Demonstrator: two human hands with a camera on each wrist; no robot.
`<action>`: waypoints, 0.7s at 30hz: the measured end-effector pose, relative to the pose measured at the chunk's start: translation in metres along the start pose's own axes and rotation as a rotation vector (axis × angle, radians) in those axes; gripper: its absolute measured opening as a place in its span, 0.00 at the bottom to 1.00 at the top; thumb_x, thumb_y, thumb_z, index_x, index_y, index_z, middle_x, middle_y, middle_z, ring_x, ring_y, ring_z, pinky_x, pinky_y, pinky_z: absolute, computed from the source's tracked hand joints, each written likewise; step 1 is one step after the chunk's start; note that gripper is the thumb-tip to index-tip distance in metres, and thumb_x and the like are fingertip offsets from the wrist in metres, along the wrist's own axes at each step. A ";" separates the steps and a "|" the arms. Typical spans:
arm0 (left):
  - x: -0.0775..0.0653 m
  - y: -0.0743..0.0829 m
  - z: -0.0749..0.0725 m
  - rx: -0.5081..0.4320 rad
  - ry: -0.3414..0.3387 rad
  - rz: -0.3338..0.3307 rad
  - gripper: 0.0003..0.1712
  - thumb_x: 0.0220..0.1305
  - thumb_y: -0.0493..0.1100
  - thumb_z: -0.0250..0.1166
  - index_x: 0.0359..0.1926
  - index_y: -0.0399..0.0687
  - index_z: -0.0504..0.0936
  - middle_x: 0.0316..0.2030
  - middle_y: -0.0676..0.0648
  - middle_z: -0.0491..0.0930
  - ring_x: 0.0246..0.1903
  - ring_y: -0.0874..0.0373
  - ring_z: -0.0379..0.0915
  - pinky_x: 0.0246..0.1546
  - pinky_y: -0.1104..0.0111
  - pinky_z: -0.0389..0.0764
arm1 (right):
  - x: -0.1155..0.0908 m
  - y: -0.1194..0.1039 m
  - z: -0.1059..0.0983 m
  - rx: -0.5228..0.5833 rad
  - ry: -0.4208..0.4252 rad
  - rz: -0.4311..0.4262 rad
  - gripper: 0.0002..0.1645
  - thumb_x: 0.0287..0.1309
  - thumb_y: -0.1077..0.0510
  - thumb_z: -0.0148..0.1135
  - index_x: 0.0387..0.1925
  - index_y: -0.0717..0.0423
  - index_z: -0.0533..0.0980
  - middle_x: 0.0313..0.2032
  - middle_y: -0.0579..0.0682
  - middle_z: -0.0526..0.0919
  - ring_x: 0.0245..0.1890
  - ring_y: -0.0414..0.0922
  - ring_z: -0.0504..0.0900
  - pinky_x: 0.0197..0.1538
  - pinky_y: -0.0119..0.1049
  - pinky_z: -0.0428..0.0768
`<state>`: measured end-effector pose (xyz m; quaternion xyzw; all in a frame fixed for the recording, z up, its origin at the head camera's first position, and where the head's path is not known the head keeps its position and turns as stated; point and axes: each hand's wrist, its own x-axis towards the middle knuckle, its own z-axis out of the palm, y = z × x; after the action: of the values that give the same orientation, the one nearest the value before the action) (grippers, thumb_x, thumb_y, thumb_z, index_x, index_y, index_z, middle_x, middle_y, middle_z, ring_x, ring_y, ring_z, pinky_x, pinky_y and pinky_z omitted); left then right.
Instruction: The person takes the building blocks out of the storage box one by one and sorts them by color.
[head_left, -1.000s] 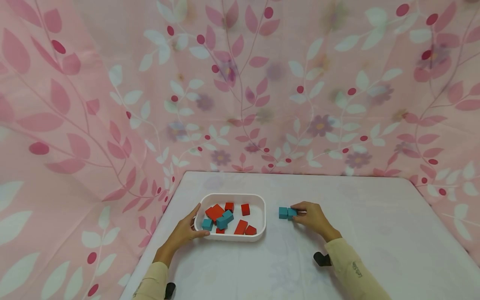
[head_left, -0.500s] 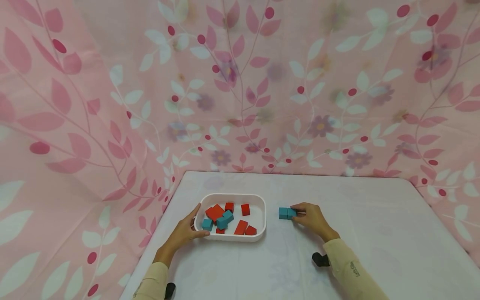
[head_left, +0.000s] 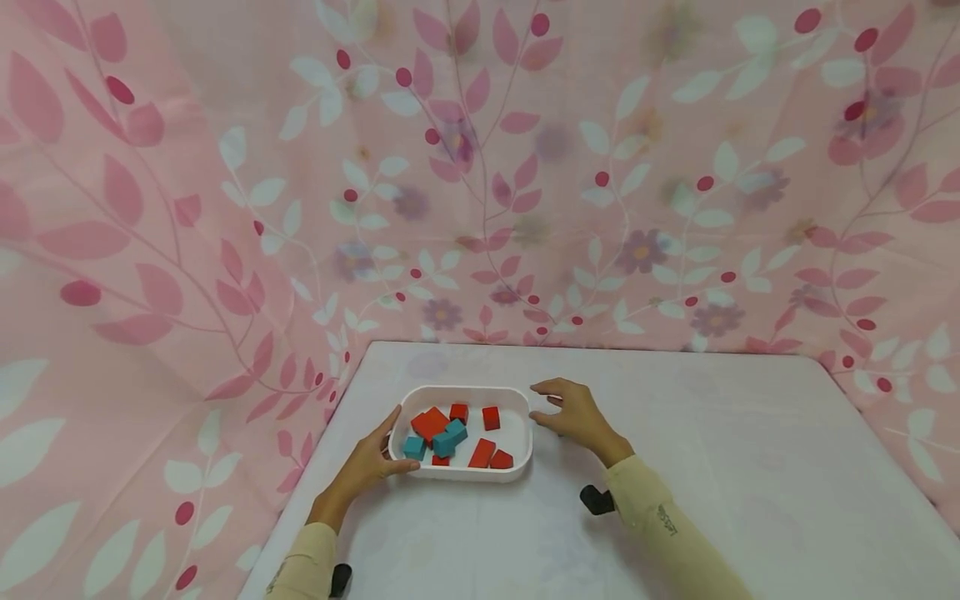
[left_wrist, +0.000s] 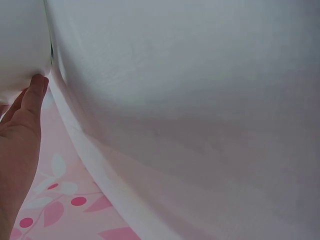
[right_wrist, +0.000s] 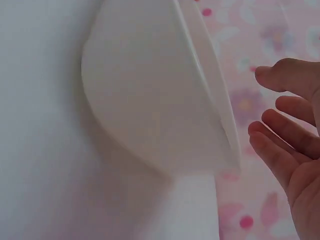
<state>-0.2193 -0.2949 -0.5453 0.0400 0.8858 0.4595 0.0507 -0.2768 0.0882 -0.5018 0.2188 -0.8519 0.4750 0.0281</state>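
Note:
My left hand (head_left: 366, 463) holds the left end of a white tray (head_left: 472, 475), thumb at the front corner and fingers along the side. In the left wrist view its fingertips (left_wrist: 38, 82) touch the tray's outer wall (left_wrist: 22, 40). Inside the tray lie several red blocks, such as a cube (head_left: 491, 418) and a long piece (head_left: 482, 453). Teal blocks (head_left: 444, 444) lie at the left part. My right hand (head_left: 581, 417) hovers by the tray's right end, fingers spread and holding nothing. The right wrist view shows it apart from the tray (right_wrist: 145, 90).
A white cloth covers the table (head_left: 712, 433). Pink floral curtains (head_left: 480, 208) hang behind it and at the left. Dark wrist-camera mounts (head_left: 597, 500) stick out under both sleeves. My right hand covers the spot where the teal blocks stood.
My right hand has let go of a teal block on the table and moved left to the tray's right end, fingers spreading. The left hand and tray have stayed in place.

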 end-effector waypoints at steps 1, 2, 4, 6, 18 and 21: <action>0.000 0.000 0.000 0.002 -0.002 0.003 0.62 0.47 0.55 0.79 0.77 0.62 0.51 0.73 0.45 0.58 0.66 0.39 0.62 0.55 0.53 0.76 | 0.005 -0.007 0.011 0.019 -0.027 -0.021 0.27 0.50 0.61 0.75 0.53 0.63 0.79 0.51 0.58 0.81 0.53 0.54 0.79 0.54 0.47 0.79; 0.000 0.000 0.000 0.000 -0.004 0.005 0.61 0.47 0.55 0.78 0.77 0.62 0.51 0.73 0.45 0.58 0.66 0.40 0.62 0.55 0.53 0.76 | 0.009 -0.013 0.021 0.037 -0.059 -0.034 0.27 0.51 0.61 0.74 0.54 0.63 0.79 0.51 0.58 0.81 0.53 0.54 0.79 0.53 0.48 0.79; 0.000 0.000 0.000 -0.005 -0.008 0.009 0.61 0.47 0.54 0.78 0.77 0.61 0.51 0.72 0.44 0.58 0.66 0.39 0.62 0.55 0.53 0.77 | 0.017 -0.023 0.041 0.061 -0.128 -0.055 0.26 0.53 0.62 0.73 0.55 0.63 0.79 0.52 0.59 0.81 0.53 0.55 0.79 0.53 0.49 0.79; 0.000 0.000 0.000 -0.008 -0.009 0.007 0.61 0.48 0.54 0.78 0.77 0.61 0.50 0.72 0.44 0.58 0.66 0.39 0.62 0.55 0.53 0.77 | 0.024 -0.029 0.059 0.064 -0.190 -0.069 0.25 0.55 0.62 0.71 0.55 0.62 0.79 0.51 0.58 0.82 0.52 0.56 0.79 0.52 0.49 0.80; 0.001 -0.001 0.000 -0.028 -0.005 0.009 0.60 0.48 0.53 0.78 0.77 0.62 0.51 0.73 0.46 0.57 0.66 0.41 0.62 0.56 0.54 0.75 | 0.046 -0.026 0.108 0.040 -0.381 -0.049 0.24 0.53 0.69 0.69 0.54 0.61 0.80 0.49 0.50 0.84 0.47 0.48 0.80 0.51 0.38 0.82; 0.000 -0.002 -0.001 -0.042 -0.003 0.001 0.61 0.47 0.53 0.79 0.77 0.64 0.51 0.73 0.47 0.57 0.66 0.41 0.62 0.57 0.54 0.75 | 0.047 -0.025 0.111 -0.019 -0.363 -0.081 0.22 0.51 0.67 0.72 0.51 0.60 0.82 0.46 0.50 0.83 0.44 0.47 0.78 0.48 0.33 0.81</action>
<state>-0.2194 -0.2968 -0.5467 0.0402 0.8758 0.4782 0.0527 -0.2908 -0.0309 -0.5306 0.3347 -0.8378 0.4183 -0.1050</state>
